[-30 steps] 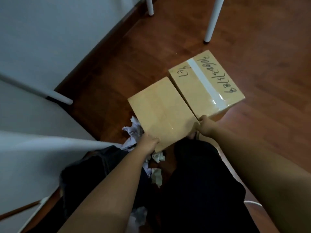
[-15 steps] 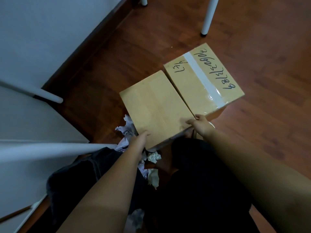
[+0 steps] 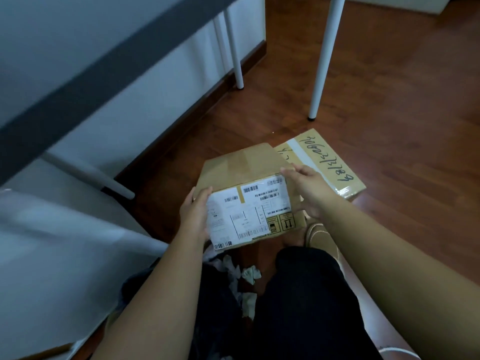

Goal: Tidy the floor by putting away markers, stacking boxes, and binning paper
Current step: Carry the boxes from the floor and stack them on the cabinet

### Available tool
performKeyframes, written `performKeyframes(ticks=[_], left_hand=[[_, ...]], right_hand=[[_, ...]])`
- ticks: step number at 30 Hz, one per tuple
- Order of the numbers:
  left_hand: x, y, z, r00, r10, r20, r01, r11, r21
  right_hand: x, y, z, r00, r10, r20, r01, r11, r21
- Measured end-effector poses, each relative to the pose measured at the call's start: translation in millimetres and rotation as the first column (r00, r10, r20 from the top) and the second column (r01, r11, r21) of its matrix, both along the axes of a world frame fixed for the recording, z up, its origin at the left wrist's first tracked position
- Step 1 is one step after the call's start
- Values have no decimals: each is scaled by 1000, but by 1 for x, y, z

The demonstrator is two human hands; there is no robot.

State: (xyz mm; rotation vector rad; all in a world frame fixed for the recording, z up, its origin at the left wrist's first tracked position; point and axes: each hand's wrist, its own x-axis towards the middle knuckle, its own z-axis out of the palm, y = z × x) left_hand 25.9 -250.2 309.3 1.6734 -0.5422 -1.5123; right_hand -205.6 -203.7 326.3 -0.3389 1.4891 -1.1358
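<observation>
Biggest thing here is the wood floor (image 3: 389,100), running from 12 round to 4 o'clock. A table (image 3: 91,74) crowds in from 9 to 11, blurry, its top cut off by the edge, with white legs (image 3: 322,61) standing up around 12 to 1. Dead centre there's a cardboard box (image 3: 241,165) held up off the floor and tipped so the side with the shipping label (image 3: 249,214) faces the camera; the print on it is too small to read. The left hand (image 3: 194,216) holds the box's 9 o'clock side, fingers wrapped under where I can't see them. The right hand (image 3: 309,188) grips the 3 o'clock corner, thumb below, fingers over the top. A second box (image 3: 330,162) with handwriting lies flat on the floor at 2 o'clock, its near corner hidden behind the held one. Crumpled paper (image 3: 250,272) sits at 6 o'clock between the dark-trousered knees, partly lost in shadow.
</observation>
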Motion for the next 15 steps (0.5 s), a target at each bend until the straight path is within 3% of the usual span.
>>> performKeyframes(ticks=[9, 15], left_hand=[[-45, 25, 118, 986, -132, -101, 115, 981, -156], [-74, 50, 174, 944, -293, -150, 232, 916, -326]], right_hand=[[-22, 54, 132, 984, -146, -100, 124, 973, -193], [-54, 98, 190, 870, -416, -264, 334, 892, -303]])
